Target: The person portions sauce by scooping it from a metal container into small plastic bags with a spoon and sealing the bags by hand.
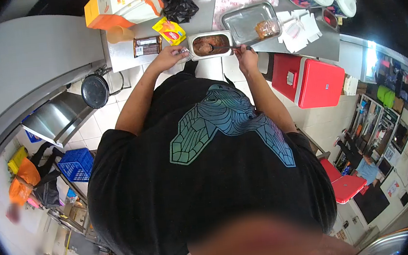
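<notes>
A metal container [212,56] with reddish-brown food [218,40] stands at the table's near edge. My right hand [246,57] is closed around the dark handle of a spoon [230,47], whose bowl rests in the food. To the container's left, my left hand [170,57] has its fingers pressed around something small, clear and shiny [184,52], too small to name. Just behind that hand lies a yellow packet [169,31], with a brown packet [147,46] left of it. Right of the container sits a clear tray [242,19] with a wrapped orange-brown item [266,29].
An orange-white box [121,7], a tan cup [119,34], a black bag [180,5] and white papers [299,32] lie on the metal table [124,61]. A red cooler [317,79] stands at the right. One person [21,182] is at far left, another [366,168] at far right.
</notes>
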A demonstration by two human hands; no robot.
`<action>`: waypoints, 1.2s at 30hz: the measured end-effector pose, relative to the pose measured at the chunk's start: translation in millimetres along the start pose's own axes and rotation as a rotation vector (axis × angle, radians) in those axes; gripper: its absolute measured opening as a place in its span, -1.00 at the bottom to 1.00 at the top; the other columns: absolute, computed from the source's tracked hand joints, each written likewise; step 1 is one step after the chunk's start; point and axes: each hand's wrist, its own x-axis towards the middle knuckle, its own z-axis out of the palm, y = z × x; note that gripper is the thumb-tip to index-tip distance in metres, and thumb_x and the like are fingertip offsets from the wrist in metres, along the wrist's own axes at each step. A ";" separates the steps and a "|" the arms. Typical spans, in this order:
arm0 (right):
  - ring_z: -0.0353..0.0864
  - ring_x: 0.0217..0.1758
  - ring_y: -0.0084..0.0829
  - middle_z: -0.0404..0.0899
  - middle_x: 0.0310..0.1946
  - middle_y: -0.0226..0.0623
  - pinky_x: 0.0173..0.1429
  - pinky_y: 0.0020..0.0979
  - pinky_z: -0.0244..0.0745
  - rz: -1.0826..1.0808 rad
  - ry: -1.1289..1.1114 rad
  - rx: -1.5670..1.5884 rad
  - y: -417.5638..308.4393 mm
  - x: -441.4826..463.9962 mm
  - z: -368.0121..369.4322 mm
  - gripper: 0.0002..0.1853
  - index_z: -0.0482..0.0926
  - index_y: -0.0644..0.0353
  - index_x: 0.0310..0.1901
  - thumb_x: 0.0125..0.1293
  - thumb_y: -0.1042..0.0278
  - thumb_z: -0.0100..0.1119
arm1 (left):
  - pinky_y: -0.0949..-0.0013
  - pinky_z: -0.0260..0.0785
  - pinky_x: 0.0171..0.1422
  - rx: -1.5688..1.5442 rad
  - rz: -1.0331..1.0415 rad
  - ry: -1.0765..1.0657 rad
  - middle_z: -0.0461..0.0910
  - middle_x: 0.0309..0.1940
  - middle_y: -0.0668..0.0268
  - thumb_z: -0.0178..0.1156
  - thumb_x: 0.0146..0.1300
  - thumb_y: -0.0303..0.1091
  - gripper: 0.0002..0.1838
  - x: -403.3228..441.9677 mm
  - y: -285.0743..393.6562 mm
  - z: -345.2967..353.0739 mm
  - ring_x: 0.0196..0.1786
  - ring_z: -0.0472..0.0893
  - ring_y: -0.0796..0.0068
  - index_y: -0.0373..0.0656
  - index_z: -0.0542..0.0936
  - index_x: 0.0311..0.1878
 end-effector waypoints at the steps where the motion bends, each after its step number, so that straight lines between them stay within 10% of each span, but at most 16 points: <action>1: 0.74 -0.17 -0.19 0.63 -0.10 -0.05 -0.01 -0.26 0.75 -0.005 -0.007 0.020 -2.1 0.1 -2.8 -0.81 0.46 0.43 0.09 0.59 0.49 0.10 | 0.26 0.42 0.34 0.012 -0.002 0.003 0.76 0.07 0.12 0.41 0.40 -0.03 -0.44 2.2 -1.2 0.1 0.14 0.66 0.39 -0.33 0.68 0.22; 36: 0.76 -0.17 -0.25 0.64 -0.16 -0.13 0.04 -0.25 0.77 -0.419 -0.109 -0.030 -78.7 -110.5 31.4 -0.83 0.53 0.42 -0.04 0.57 0.44 0.20 | 0.41 0.49 0.25 -0.332 0.076 -0.050 0.76 0.07 0.24 0.45 0.38 -0.19 -0.51 25.2 68.1 29.0 0.08 0.68 0.51 -0.33 0.69 0.23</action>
